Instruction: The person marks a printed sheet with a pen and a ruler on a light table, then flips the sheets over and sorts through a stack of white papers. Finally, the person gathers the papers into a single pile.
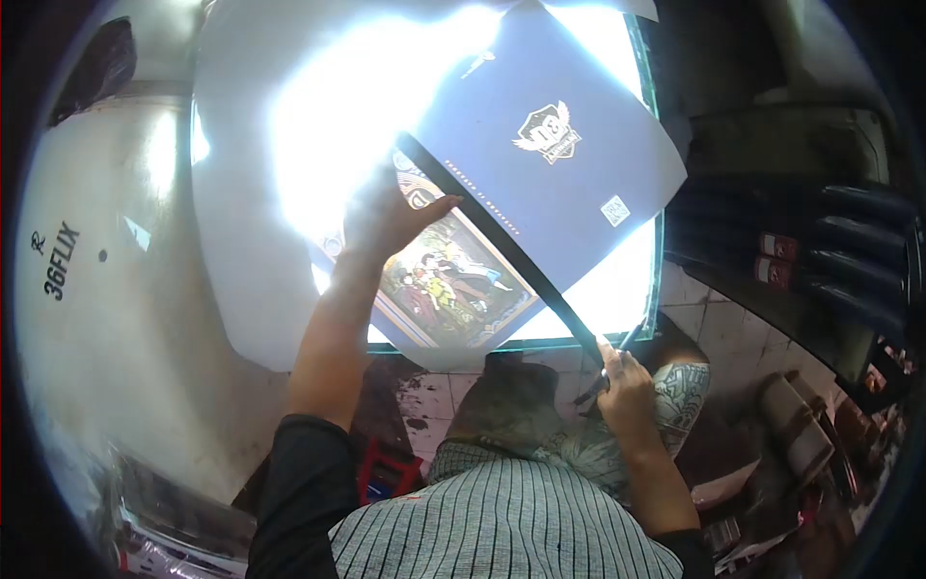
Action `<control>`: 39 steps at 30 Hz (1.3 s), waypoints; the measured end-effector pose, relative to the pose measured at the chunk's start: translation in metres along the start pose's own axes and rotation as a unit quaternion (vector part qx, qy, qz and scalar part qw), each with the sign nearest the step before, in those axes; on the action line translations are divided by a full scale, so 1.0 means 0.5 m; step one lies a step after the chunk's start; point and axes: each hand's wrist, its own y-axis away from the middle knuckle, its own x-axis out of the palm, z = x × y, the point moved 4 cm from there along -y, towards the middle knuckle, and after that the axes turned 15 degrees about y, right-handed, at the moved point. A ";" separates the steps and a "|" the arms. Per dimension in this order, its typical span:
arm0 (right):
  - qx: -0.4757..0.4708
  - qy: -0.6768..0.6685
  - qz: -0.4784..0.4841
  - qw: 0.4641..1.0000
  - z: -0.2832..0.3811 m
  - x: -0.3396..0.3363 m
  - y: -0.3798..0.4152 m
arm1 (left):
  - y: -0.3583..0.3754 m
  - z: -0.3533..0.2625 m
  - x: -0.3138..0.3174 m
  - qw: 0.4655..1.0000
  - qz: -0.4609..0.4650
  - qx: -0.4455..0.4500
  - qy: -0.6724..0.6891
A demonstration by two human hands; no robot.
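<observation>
Item: printed sheet point(540, 145), blue with an illustrated panel, lying on the lit bench point(289, 145). Our left hand point(391, 217) presses flat, fingers spread, pinning the black ruler point(502, 253) across it, seemingly to steady it. Our right hand point(622, 381) grips a thin tool at the ruler's lower end; its tip is indistinct. Glare whites out the bench.

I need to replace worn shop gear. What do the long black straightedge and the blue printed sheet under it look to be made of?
The straightedge looks like a thin, rigid, matte black strip, metal or plastic; I cannot tell which. The blue printed sheet looks like flexible paper or film: light from the lit tabletop glows through its pale border. The left hand presses the straightedge.
</observation>
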 end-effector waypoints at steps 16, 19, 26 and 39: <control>0.022 0.013 0.002 1.000 -0.006 -0.001 -0.002 | -0.004 -0.008 -0.002 0.999 0.028 -0.016 -0.032; 0.009 0.027 0.015 0.999 -0.007 0.002 0.000 | -0.004 -0.004 0.000 0.999 0.025 -0.014 -0.043; 0.013 0.029 0.031 0.999 -0.005 0.000 -0.006 | -0.001 0.011 0.007 0.999 -0.013 0.033 -0.035; 0.065 -0.153 -0.163 0.973 -0.039 -0.133 -0.114 | -0.006 -0.005 -0.021 1.000 -0.006 0.024 0.015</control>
